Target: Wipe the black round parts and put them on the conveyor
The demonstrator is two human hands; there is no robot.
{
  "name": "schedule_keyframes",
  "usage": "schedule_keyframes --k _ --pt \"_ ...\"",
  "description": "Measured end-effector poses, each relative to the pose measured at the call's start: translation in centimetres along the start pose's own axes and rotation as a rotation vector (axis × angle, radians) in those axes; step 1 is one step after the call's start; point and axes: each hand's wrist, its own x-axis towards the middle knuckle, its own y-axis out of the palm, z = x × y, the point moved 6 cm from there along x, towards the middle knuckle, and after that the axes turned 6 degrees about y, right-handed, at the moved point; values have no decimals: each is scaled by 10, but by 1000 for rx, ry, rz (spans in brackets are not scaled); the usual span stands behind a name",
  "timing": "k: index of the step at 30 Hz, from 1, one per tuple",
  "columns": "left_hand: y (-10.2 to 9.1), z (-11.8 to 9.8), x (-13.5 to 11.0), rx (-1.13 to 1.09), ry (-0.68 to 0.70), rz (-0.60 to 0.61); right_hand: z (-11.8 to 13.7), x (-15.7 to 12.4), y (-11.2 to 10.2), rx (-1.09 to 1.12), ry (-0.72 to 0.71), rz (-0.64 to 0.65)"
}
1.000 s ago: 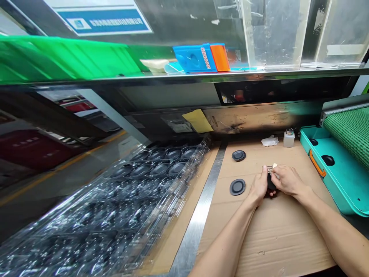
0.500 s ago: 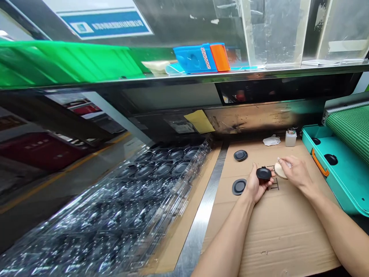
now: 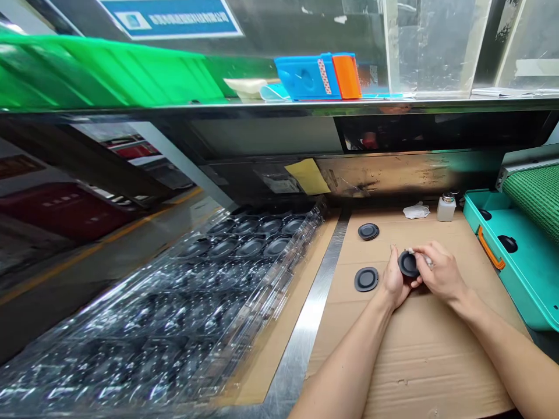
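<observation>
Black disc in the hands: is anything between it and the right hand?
Yes. A small pale piece, pinched in the right hand, sits against the edge of the black disc. It is too small to tell what it is. Nothing visible separates the disc from the left hand.

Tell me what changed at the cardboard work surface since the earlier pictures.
The right hand has moved back in from the side, bringing its pale piece up against the black disc held by the left hand. The hands, apart half a second ago, are together again. The left hand has not let go. The loose black discs on the cardboard and the bottle stayed where they were.
</observation>
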Motion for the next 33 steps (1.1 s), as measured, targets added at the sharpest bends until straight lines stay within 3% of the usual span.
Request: schedule_keyframes --k 5,9,15,22,33 --pt "-8 3 0 94 92 -166 12 -7 11 -98 -125 -30" --pt "-9 0 -1 82 140 -203 19 -8 16 -1 -185 70" --pt "-10 1 0 180 148 -218 12 -4 10 17 -94 -15" --pt "-14 -7 -3 88 103 -274 14 -8 16 64 -226 238" --pt "3 -11 -8 196 178 -147 0 -3 17 -193 -91 137"
